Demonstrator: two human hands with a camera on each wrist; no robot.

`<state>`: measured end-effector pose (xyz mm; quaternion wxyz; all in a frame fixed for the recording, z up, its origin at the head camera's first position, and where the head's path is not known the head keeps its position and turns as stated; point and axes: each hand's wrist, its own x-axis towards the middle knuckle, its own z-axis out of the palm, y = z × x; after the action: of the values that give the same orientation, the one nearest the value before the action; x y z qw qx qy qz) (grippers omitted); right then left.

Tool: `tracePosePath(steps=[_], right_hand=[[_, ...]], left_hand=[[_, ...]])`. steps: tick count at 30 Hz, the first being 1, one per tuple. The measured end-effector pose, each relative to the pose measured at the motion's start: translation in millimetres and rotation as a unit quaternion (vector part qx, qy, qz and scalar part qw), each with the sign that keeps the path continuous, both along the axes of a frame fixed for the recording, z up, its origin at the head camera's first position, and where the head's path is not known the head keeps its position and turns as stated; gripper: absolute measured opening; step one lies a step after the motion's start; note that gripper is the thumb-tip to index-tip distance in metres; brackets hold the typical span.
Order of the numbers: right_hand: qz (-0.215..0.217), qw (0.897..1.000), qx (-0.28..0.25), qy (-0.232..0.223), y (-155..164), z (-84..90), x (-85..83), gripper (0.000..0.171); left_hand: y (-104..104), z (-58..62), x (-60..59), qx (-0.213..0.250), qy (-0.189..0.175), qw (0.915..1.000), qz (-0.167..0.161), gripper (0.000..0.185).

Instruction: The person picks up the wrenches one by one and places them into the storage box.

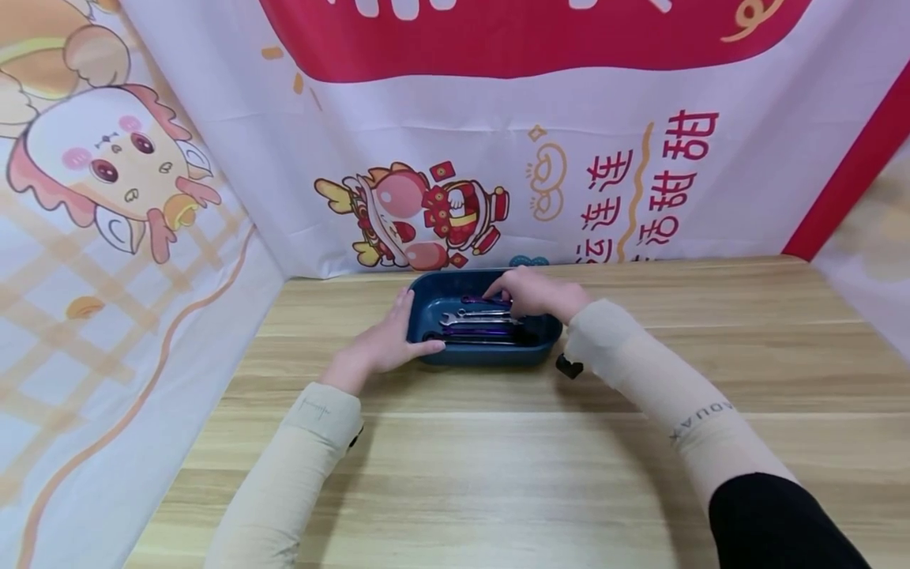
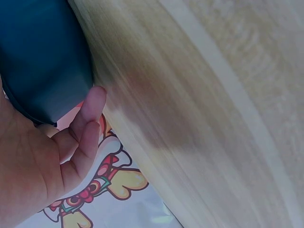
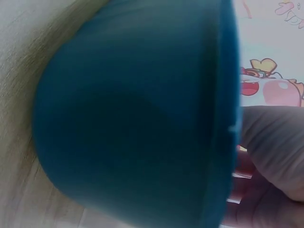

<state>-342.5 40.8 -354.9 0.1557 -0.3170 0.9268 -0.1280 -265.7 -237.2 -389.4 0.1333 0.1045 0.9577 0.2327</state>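
Observation:
A dark blue tub (image 1: 490, 357) stands near the back of the table, with several wrenches in it. A silver wrench (image 1: 449, 319) lies across its middle, and a purple wrench (image 1: 471, 299) lies toward its back wall. My left hand (image 1: 380, 341) rests against the tub's left end, fingers along the outside and thumb over the front rim. Over the tub's right half, my right hand (image 1: 533, 294) reaches in, its index finger at the purple wrench. The tub wall (image 3: 128, 118) hides part of that hand in the right wrist view, so its grip is unclear.
Wood-grain table (image 1: 490, 466) surrounds the tub. A printed cloth (image 1: 441, 103) hangs right behind it, and another printed cloth (image 1: 235, 348) borders the left side. A small black object (image 1: 569, 366) shows under the right cuff.

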Motion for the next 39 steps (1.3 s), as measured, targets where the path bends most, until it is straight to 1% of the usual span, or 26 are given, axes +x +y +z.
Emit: tracePosePath(steps=[3,10,21,30,39], right_hand=[[-0.001,1.0,0.004,0.002,-0.6,-2.1,-0.8,0.053],[0.0,1.0,0.005,0.0,-2.4,-8.4,-1.8,0.052],[-0.005,1.0,0.006,0.013,-1.9,-15.6,-6.7,0.05],[-0.01,1.0,0.01,0.005,-2.8,-18.6,-12.3,0.05],[0.0,1.0,-0.005,-0.008,-5.3,-19.2,-11.8,0.05]], left_hand=[[-0.2,-1.1,-0.9,-0.004,0.001,1.0,-0.002,0.12],[0.1,-1.2,1.1,-0.007,-0.003,1.0,-0.003,0.118],[2.5,-0.5,0.4,-0.006,-0.001,1.0,-0.002,0.116],[0.1,-0.3,0.8,-0.01,0.0,0.9999,-0.003,0.117],[0.2,0.1,0.9,-0.007,-0.001,1.0,0.0,0.117]])
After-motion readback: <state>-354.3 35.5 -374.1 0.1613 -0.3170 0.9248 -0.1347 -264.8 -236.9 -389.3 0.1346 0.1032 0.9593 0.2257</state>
